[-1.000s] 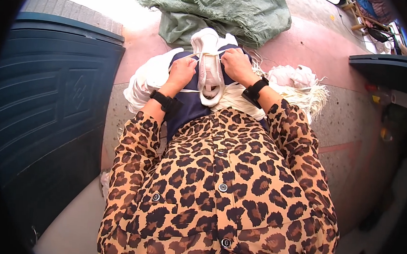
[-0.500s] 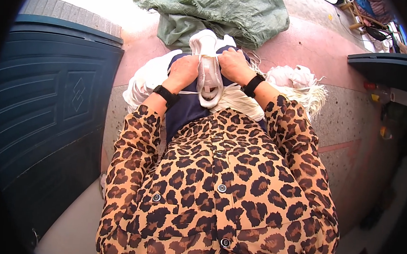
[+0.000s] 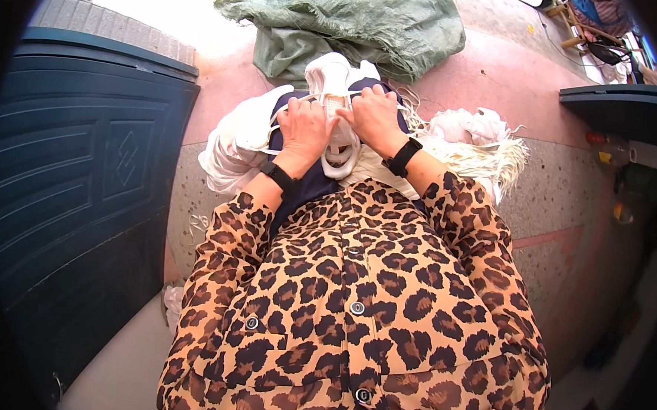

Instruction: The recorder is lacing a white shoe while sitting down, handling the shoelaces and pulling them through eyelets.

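A white sneaker (image 3: 339, 163) lies across my lap, its opening toward me and its toe pointing away. My left hand (image 3: 305, 132) is on the sneaker's left side, fingers bent round a white shoelace (image 3: 276, 117) that loops out to the left. On the other side my right hand (image 3: 376, 120) is closed, its fingertips pinching lace near the upper eyelets. Both thumbs point in toward the tongue. What lies under the fingers is partly hidden. Dark blue cloth (image 3: 300, 185) covers my lap beneath the sneaker.
White shoes or fabric (image 3: 232, 137) are heaped at my left. A bundle of cream laces (image 3: 505, 158) lies at my right beside a white bundle (image 3: 466, 125). Beyond the sneaker is a crumpled green woven sack (image 3: 352, 28). A dark blue panelled door (image 3: 87, 140) stands at the left.
Both hands have come slightly toward me and turned, the left one shifting right. The lace now loops out left of the left hand. The sneaker has moved little.
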`<state>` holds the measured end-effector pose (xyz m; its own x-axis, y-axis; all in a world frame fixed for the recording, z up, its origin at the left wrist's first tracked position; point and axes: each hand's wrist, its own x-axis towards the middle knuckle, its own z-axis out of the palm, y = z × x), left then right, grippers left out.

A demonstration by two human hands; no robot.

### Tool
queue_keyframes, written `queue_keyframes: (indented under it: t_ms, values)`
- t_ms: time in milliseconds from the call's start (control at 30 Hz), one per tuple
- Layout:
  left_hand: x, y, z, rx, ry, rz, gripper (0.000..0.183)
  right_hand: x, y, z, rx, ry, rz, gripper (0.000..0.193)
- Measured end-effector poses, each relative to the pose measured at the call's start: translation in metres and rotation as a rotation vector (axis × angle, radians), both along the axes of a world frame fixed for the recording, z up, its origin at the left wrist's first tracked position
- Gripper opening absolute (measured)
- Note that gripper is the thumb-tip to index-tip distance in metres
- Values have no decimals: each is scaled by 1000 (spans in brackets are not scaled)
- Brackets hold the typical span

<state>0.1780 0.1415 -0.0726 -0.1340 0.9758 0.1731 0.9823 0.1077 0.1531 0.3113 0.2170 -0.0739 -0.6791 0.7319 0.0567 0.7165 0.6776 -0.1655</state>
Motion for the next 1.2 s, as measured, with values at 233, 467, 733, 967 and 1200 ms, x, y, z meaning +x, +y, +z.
queue_keyframes:
  t_ms: [233,467,733,967,1200]
  values:
    - [-10,1,-17,-125,-288,146,23,7,8,-20,-211,41,-38,19]
    - [-5,12,-11,31,-392,41,16,18,16,-45,-296,421,20,18]
    - [-3,55,-6,-165,-199,-125,11,10,9,-31,-567,557,-151,12]
    - [-20,60,-15,74,-356,-166,9,1,8,-16,1,86,181,8]
    - [-27,81,-4,-304,-1298,65,15,10,18,-21,106,310,352,6]
